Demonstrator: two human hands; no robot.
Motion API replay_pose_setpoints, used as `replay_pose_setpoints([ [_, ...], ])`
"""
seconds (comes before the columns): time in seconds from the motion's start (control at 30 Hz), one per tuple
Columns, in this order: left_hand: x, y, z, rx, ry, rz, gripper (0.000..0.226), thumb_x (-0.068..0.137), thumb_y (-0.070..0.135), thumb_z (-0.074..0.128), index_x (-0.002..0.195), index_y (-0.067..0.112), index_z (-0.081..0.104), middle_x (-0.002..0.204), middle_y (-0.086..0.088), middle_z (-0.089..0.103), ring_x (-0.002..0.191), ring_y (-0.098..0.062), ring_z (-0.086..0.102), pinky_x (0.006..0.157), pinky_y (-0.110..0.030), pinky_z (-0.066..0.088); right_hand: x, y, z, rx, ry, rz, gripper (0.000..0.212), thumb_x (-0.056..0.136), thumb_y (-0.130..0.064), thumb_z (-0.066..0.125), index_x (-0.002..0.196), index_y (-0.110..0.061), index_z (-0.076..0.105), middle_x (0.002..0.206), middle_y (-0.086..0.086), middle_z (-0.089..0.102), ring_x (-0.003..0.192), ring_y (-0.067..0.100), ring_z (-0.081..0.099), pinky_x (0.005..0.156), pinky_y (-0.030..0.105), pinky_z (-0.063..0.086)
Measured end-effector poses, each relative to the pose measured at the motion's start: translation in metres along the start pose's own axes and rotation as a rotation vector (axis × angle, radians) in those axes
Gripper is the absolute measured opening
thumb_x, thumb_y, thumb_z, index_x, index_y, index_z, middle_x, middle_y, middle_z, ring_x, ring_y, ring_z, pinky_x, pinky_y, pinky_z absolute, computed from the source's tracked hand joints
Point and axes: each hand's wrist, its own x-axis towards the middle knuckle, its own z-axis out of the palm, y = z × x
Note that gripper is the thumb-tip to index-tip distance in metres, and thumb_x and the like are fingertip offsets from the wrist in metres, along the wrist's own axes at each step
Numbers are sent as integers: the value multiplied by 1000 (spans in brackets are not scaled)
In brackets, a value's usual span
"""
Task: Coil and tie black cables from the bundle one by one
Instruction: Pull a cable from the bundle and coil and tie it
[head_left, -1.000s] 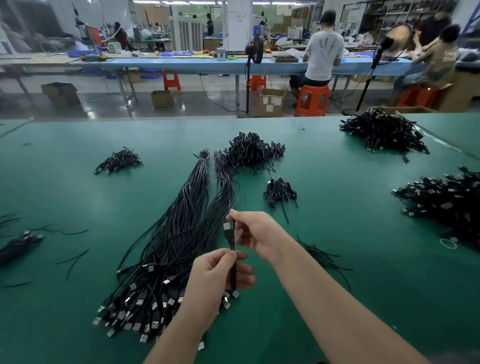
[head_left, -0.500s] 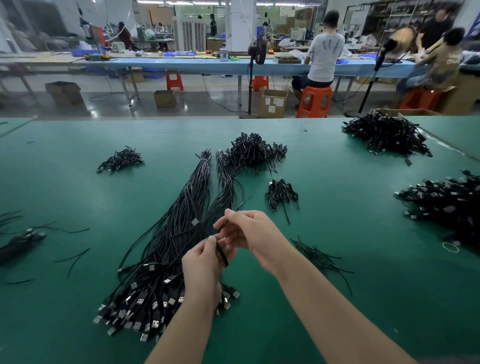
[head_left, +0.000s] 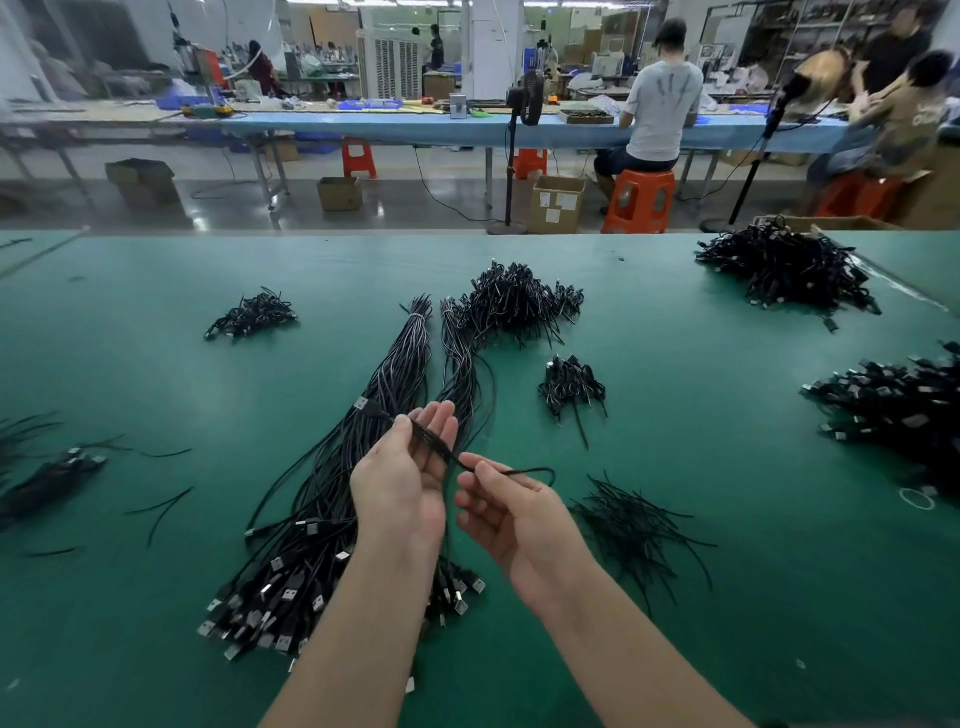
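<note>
A long bundle of black cables (head_left: 387, 371) lies on the green table (head_left: 156, 649), its USB plugs fanned out toward me. My left hand (head_left: 402, 486) is raised over the bundle with its fingers pointing up. Several turns of one black cable (head_left: 434, 441) cross its palm, pinned under the thumb. That cable's plug (head_left: 362, 403) sticks out to the left. My right hand (head_left: 511, 512) is just to the right and pinches the same cable between thumb and forefinger, with a small loop curving off to the right.
Loose black ties (head_left: 631, 530) lie right of my hands. Piles of coiled cables sit at the middle back (head_left: 511, 301), centre right (head_left: 571, 384), back left (head_left: 252, 317), back right (head_left: 784, 265) and right edge (head_left: 893, 405). More cables (head_left: 47, 478) lie at the left edge.
The cable that was held upright by its plug is now wound across my left palm, plug pointing left. My right hand has dropped down and right, drawing out the cable's free end.
</note>
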Motion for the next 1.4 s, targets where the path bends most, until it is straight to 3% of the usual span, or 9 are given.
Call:
replay_pose_setpoints([
  [0.2,-5,5,-3,120,-202,6,25,103,9,50,108,-10,65,101,-21,75,89,-24,76,66,-25,59,0,-2,-6,176,124,245,12,86,-7,69,78,-4,77,74,6,71,57,15,67,49,24,56],
  [0.33,-7,14,-13,330,-530,-37,26,99,15,55,99,0,76,91,-13,74,69,-17,69,60,-25,56,0,-10,-14,135,83,363,19,89,-5,66,73,-2,75,68,4,66,50,11,61,45,23,54],
  [0.4,-11,16,-19,427,-663,-86,24,95,19,60,100,2,76,80,-10,69,61,-17,64,58,-27,55,4,-15,-15,60,73,353,19,92,-5,64,75,-1,73,68,4,62,52,11,57,48,22,54],
  [0.53,-20,13,-25,593,-748,-162,23,91,21,64,95,2,75,74,-14,67,57,-20,62,58,-27,55,7,-33,-11,-235,-17,195,18,99,-11,55,85,-1,60,60,5,57,54,17,53,55,27,51],
  [0.6,-25,10,-26,675,-743,-172,22,95,17,61,94,1,75,74,-15,68,58,-21,64,57,-28,55,7,-41,-8,-362,-2,104,21,100,-13,55,94,6,59,54,7,57,48,21,55,52,30,53],
  [0.7,-32,3,-28,816,-668,-162,24,101,8,53,93,-1,74,75,-18,69,60,-24,67,58,-30,56,12,-49,-5,-596,179,-29,28,98,-13,61,101,14,66,51,-1,58,46,13,54,55,26,52],
  [0.83,-40,-5,-25,894,-564,-75,26,104,4,47,96,-5,70,75,-18,71,64,-28,70,59,-30,57,14,-54,-3,-853,205,-216,41,98,-27,62,82,11,68,58,3,63,52,17,56,65,34,51],
  [1.03,-48,-18,-22,902,-462,140,28,104,3,47,89,-3,70,73,-17,73,65,-31,73,61,-32,60,8,-61,-1,-786,162,-297,29,97,-22,64,77,-3,72,65,6,70,57,16,66,67,31,61],
  [1.4,-52,-26,-26,847,-454,294,27,103,5,49,90,5,73,74,-12,74,68,-28,74,63,-28,60,1,-73,-4,-774,131,-325,24,97,-19,64,85,-1,76,71,8,74,63,18,69,67,31,61],
])
